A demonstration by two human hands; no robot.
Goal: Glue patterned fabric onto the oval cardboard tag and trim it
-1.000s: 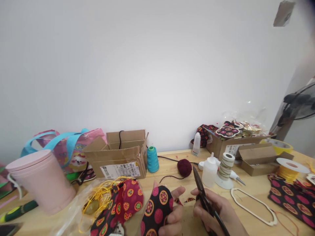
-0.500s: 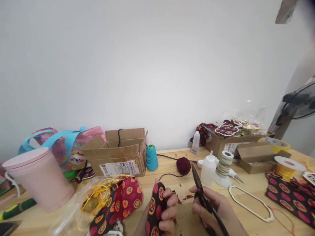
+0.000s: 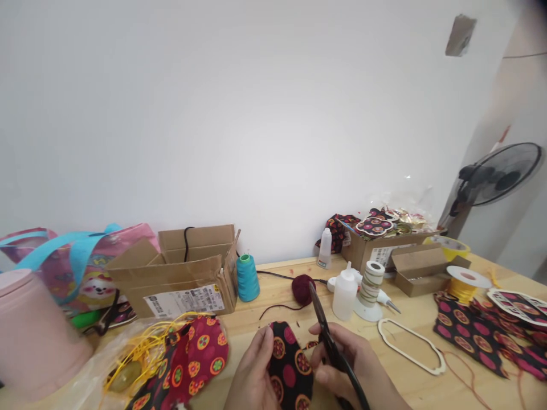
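My left hand (image 3: 253, 370) is closed on a piece of black patterned fabric (image 3: 290, 367) with pink and orange round motifs, its thumb lying along the left edge. Just right of it, my right hand (image 3: 348, 361) grips a pair of dark scissors (image 3: 331, 341) with the blades pointing up and away. The scissor handles are partly hidden by the fingers. A small fabric scrap (image 3: 311, 344) lies between the hands. Beyond the scissor tips sits a dark red yarn ball (image 3: 301, 290). To the left rests red and black patterned fabric (image 3: 200, 353).
Behind stand an open cardboard box (image 3: 183, 285), a teal thread cone (image 3: 248, 279) and a white squeeze bottle (image 3: 345, 293). At right lie a pale oval frame (image 3: 410, 348), a yellow cord spool (image 3: 464, 285) and more patterned fabric (image 3: 468, 333). A pink bin (image 3: 38, 336) stands at left.
The view has swung to the right. My left hand has turned the fabric so its broad face shows, with the thumb now in sight. The scissors stay in my right hand, nearer the fabric.
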